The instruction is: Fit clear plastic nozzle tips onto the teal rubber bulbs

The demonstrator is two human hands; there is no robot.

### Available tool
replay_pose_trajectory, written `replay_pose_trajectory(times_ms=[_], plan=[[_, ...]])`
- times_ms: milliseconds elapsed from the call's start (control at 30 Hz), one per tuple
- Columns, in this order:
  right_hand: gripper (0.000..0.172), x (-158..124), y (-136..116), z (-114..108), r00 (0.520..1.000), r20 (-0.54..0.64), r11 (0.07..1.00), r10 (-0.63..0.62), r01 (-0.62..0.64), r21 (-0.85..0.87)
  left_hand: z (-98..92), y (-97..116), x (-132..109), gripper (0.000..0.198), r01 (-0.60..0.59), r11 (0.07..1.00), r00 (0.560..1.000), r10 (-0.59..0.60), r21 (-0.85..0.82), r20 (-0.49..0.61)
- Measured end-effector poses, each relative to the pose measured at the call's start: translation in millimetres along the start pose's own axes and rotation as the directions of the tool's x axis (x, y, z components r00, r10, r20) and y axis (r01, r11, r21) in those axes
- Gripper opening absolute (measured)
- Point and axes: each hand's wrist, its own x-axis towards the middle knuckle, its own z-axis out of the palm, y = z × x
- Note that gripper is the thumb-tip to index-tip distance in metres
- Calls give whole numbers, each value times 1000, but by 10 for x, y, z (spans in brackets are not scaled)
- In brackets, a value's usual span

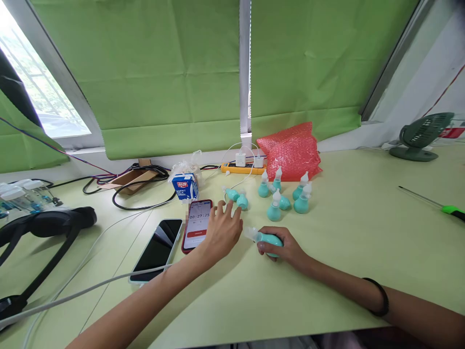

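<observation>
In my right hand (279, 243) is a teal bulb nasal aspirator (269, 238), gripped round the bulb and lying on its side, its clear tip pointing left. My left hand (223, 228) hovers beside a lit phone (196, 223) showing a timer; its fingers are spread and nothing shows in them. Just past those fingertips lie two teal bulbs, one (242, 201) nearer and another (232, 194) behind it. Several more aspirators stand on the table beyond my right hand, including one in front (273, 208) with its clear tip up; one bulb (285, 202) is tipped over among them.
A dark-screened phone (160, 247) with a white cable lies left of the lit one. Behind are a blue milk carton (185, 187), an orange power strip (243, 168) and red bubble wrap (290, 155). A screwdriver (432, 199) and a green fan (421, 135) are at right.
</observation>
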Motion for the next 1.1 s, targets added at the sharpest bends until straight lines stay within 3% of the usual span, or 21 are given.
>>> replay_pose_trajectory(times_ms=[67,200,367,500,567,633,733,833,900,1100], plan=[[25,9,8,-31,1000,-5,1000,-16,16,11,70,-35,44,26,0,992,998,-8,129,62],[25,10,32,-66,999,-24,999,-44,44,-15,226,-83,108,22,-38,998,976,25,53,218],[24,7,62,-146,990,-79,973,-118,99,-207,250,-48,125,27,-4,995,983,21,-97,183],[19,6,78,-228,957,-75,864,-279,216,-455,123,39,25,37,97,946,990,-61,-308,125],[17,4,92,-244,945,-54,811,-323,247,-531,59,67,-38,30,274,662,959,-240,-698,149],[15,1,106,-241,936,-32,770,-350,268,-580,17,74,-89,21,344,336,917,-321,-877,237],[12,-4,117,-222,921,-20,725,-388,292,-624,1,59,-137,20,407,21,866,-328,-913,378],[12,-11,119,-211,912,-20,697,-409,298,-652,14,39,-164,23,433,-215,828,-289,-875,480],[12,-16,125,-207,908,-18,677,-418,298,-673,25,34,-176,22,431,-287,819,-275,-856,504],[11,-39,144,-180,892,26,635,-452,342,-692,63,53,-223,21,430,-265,818,-291,-863,497]])
